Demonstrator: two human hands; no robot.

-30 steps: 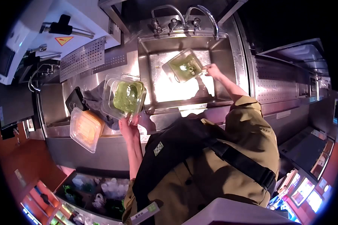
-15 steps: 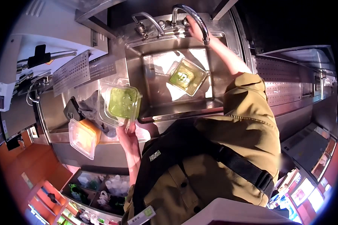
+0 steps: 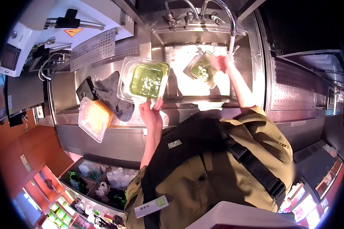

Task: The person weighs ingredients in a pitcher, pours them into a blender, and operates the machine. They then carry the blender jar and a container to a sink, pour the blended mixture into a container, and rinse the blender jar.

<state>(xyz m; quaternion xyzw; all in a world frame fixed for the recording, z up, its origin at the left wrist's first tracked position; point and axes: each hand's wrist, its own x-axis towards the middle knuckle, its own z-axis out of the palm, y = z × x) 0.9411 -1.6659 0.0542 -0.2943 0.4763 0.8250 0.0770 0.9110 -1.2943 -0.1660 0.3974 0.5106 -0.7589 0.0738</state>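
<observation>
- Gripping the near rim of the clear square plastic tub of green liquid [image 3: 148,79], your left hand [image 3: 152,114] holds it above the steel bench [image 3: 65,95].
- Left of it lie a crumpled grey cloth [image 3: 111,93] and an orange lidded plastic box [image 3: 93,119].
- Farther off and well apart, your right hand [image 3: 222,63] is clamped on a small clear plastic container with green residue [image 3: 202,69] in the steel sink [image 3: 191,89], under the running curved tap [image 3: 221,7].

Bright steel counter [image 3: 63,97] and sink [image 3: 161,47]; orange floor [image 3: 21,152].
</observation>
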